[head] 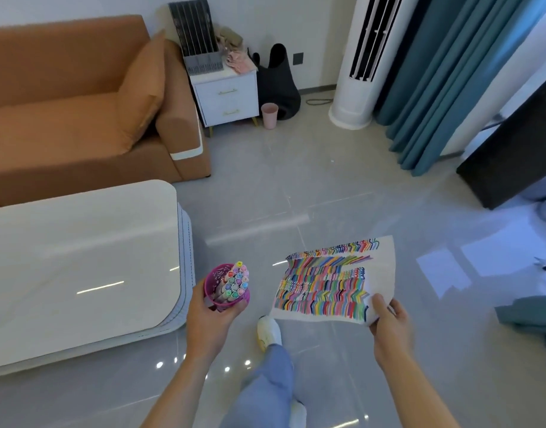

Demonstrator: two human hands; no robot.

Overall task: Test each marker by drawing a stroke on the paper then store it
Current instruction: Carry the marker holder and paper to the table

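My left hand (pixel 210 316) grips a purple mesh cup (pixel 215 285) from below, held above the floor just right of the white table. Several markers (pixel 236 281) stand upright in the cup, caps up. My right hand (pixel 389 325) pinches the near right corner of a white sheet of paper (pixel 381 257), thumb on top. The sheet hangs in the air over the floor and is covered with rows of many-coloured strokes (pixel 324 285).
A white glossy table (pixel 80 257) stands at the left, an orange sofa (pixel 64 103) behind it. A white drawer unit (pixel 227 97), a pink bin (pixel 269 115) and a tall white air conditioner (pixel 363 57) line the back wall. Teal curtains (pixel 451 88) hang right. My leg and white shoe (pixel 268 332) are below.
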